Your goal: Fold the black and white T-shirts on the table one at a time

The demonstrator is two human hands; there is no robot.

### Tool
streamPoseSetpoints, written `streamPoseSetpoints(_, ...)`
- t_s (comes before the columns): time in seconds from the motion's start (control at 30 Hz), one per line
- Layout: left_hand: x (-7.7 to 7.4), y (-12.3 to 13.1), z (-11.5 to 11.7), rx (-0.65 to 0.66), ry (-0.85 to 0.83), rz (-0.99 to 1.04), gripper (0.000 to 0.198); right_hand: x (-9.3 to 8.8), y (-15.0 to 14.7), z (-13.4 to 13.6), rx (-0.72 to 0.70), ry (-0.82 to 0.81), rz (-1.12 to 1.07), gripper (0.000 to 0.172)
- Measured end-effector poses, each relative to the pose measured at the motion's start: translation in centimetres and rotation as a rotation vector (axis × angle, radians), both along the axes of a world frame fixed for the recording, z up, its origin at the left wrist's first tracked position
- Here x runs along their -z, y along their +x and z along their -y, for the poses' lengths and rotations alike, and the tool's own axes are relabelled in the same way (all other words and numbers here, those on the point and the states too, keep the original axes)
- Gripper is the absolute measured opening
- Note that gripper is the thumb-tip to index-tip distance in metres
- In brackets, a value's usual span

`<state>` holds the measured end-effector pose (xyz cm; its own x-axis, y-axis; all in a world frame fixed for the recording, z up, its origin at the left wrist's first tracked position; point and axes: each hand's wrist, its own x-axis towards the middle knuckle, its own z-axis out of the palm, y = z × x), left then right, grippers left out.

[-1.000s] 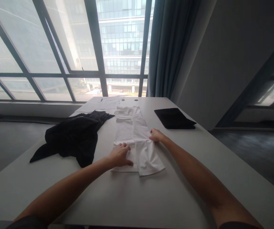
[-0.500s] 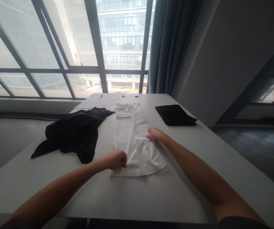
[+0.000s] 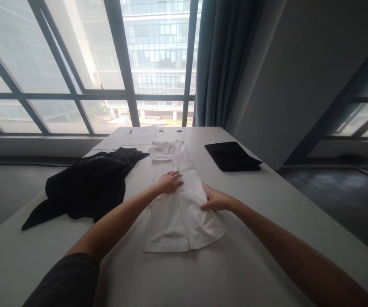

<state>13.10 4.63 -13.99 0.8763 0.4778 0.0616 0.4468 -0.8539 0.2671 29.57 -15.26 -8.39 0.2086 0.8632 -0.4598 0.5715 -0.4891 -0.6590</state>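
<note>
A white T-shirt (image 3: pixel 167 217) lies folded lengthwise into a narrow strip, its hem toward me and a seam or fold line running down its middle. My left hand (image 3: pixel 169 182) rests flat on the upper middle of the cloth, fingers spread. At the shirt's right side is my right hand (image 3: pixel 216 199), thumb and forefinger apart and touching the edge; its other fingers are partly hidden. To the left a crumpled black garment (image 3: pixel 88 183) lies loosely spread, partly behind my left forearm.
A folded black cloth (image 3: pixel 231 155) lies on the right of the white table (image 3: pixel 250 238). Printed paper sheets (image 3: pixel 139 136) lie at the far left, near two round holes in the tabletop. Windows and a blue-grey curtain (image 3: pixel 225 64) stand behind the table.
My left hand has moved up from near the hem to the shirt's middle and opened from a closed shape. My right hand's grip has loosened, and the creases beside it have flattened.
</note>
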Motion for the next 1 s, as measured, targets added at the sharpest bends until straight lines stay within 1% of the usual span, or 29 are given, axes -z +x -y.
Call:
streamPoseSetpoints(0.07, 0.7, 1.1, -1.1, -0.035, 0.017, -0.071, 0.053, -0.1, -0.2, 1.7, 0.001, 0.016, 0.014, 0.106)
streamPoseSetpoints(0.13, 1.2, 1.6, -1.8, -0.035, 0.035, -0.084, 0.056, -0.2, -0.6, 3.0, -0.022, 0.01, 0.036, 0.092)
streamPoseSetpoints(0.17, 1.3, 1.7, -2.0, -0.034, 0.044, -0.075, 0.057, -0.3, -0.9, 3.4, -0.041, -0.005, 0.053, 0.088)
streamPoseSetpoints(0.2, 1.5, 1.7, -2.1, -0.035, 0.049, -0.063, 0.057, -0.4, -1.1, 3.7, -0.068, -0.03, 0.076, 0.086)
streamPoseSetpoints(0.27, 1.6, 1.4, -1.9, -0.044, 0.047, -0.052, 0.059, -0.7, -1.5, 4.0, -0.133, -0.112, 0.13, 0.089)
streamPoseSetpoints(0.33, 1.5, 0.6, -1.3, -0.046, 0.027, -0.063, 0.062, -1.1, -1.5, 3.8, -0.195, -0.198, 0.188, 0.095)
streamPoseSetpoints(0.43, 1.1, -1.5, 0.6, -0.006, -0.015, -0.106, 0.069, -1.8, -0.5, 3.2, -0.254, -0.286, 0.228, 0.1)
streamPoseSetpoints(0.53, 0.8, -4.2, 2.8, 0.082, -0.022, -0.145, 0.073, -2.0, 0.9, 2.2, -0.29, -0.289, 0.253, 0.094)
streamPoseSetpoints(0.63, 0.9, -6.5, 4.8, 0.128, 0.03, -0.121, 0.075, -1.6, 1.8, 0.4, -0.3, -0.162, 0.38, 0.082)
streamPoseSetpoints(0.73, 1.0, -8.1, 6.6, 0.113, 0.089, -0.083, 0.076, -0.5, 2.2, -2.3, -0.22, -0.015, 0.55, 0.074)
streamPoseSetpoints(0.8, 0.9, -8.9, 7.7, 0.119, 0.1, -0.08, 0.077, 0.4, 2.7, -4.5, -0.182, 0.124, 0.614, 0.068)
streamPoseSetpoints(0.9, 0.6, -10.0, 9.1, 0.153, 0.054, -0.101, 0.077, 2.1, 3.5, -8.4, -0.223, 0.357, 0.622, 0.059)
streamPoseSetpoints(0.93, 0.5, -10.3, 9.3, 0.165, 0.032, -0.11, 0.077, 2.7, 3.8, -9.8, -0.24, 0.393, 0.619, 0.058)
streamPoseSetpoints(1.0, 0.4, -10.9, 9.6, 0.19, -0.004, -0.123, 0.077, 3.7, 4.1, -12.7, -0.251, 0.386, 0.632, 0.058)
